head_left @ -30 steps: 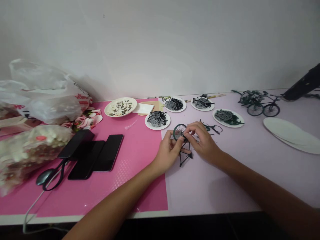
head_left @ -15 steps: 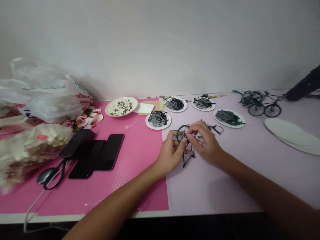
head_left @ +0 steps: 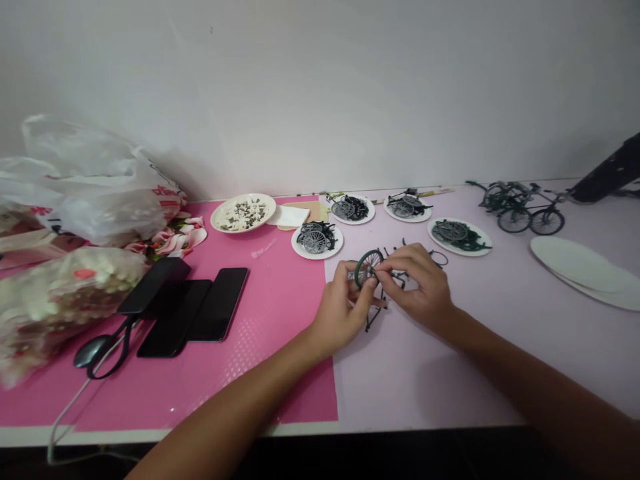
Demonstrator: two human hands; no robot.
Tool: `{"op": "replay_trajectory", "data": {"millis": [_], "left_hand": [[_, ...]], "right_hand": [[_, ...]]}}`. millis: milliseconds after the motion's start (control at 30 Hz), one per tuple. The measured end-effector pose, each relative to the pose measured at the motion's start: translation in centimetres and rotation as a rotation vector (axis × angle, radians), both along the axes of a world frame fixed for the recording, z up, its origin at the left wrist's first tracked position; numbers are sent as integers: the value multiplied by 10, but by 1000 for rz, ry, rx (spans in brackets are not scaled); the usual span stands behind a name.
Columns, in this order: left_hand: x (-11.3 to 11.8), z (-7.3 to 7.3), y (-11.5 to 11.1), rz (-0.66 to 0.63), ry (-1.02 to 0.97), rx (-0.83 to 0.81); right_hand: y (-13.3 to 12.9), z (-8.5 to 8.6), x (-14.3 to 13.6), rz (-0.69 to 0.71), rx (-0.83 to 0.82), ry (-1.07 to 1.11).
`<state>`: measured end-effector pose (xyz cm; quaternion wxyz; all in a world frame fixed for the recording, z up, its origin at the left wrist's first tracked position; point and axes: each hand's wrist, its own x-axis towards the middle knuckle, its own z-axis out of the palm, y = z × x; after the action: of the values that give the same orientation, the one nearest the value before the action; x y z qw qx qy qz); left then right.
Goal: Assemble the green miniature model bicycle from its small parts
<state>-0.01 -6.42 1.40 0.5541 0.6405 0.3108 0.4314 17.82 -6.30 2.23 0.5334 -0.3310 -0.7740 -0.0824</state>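
Note:
A small dark green spoked wheel (head_left: 369, 269) stands tilted between my two hands. My left hand (head_left: 345, 303) is closed on it, thumb near the hub. Thumb and forefinger of my right hand (head_left: 415, 280) are pinched at the hub's right side; whatever tiny part they grip there is too small to make out. Thin black bicycle frame parts (head_left: 373, 317) show below and behind the fingers, partly hidden by them. Just beyond my right hand, a dark ring-shaped part (head_left: 439, 259) lies on the table.
Small plates of bicycle parts (head_left: 317, 241) (head_left: 460, 237) line the back. Assembled toy bicycles (head_left: 531, 217) stand right, behind stacked white plates (head_left: 580, 263). A bowl of pebbles (head_left: 243, 213), black phones (head_left: 219, 305), a cable and plastic bags (head_left: 95, 187) occupy the left.
The wheel has turned and tilted slightly between my fingers. My right hand has shifted a little to the right, and its fingers have moved at the hub.

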Motion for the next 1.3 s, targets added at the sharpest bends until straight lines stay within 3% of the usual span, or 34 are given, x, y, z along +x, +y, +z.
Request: {"op": "replay_trajectory", "data": {"millis": [500, 833, 1300], "left_hand": [[-2, 2, 0, 41, 58, 56], [-5, 2, -1, 35, 165, 156], [-5, 0, 0, 14, 171, 175]], "right_hand": [[1, 0, 2, -40, 108, -51], [1, -3, 10, -171, 170, -259], [1, 2, 6, -23, 21, -264]]}}
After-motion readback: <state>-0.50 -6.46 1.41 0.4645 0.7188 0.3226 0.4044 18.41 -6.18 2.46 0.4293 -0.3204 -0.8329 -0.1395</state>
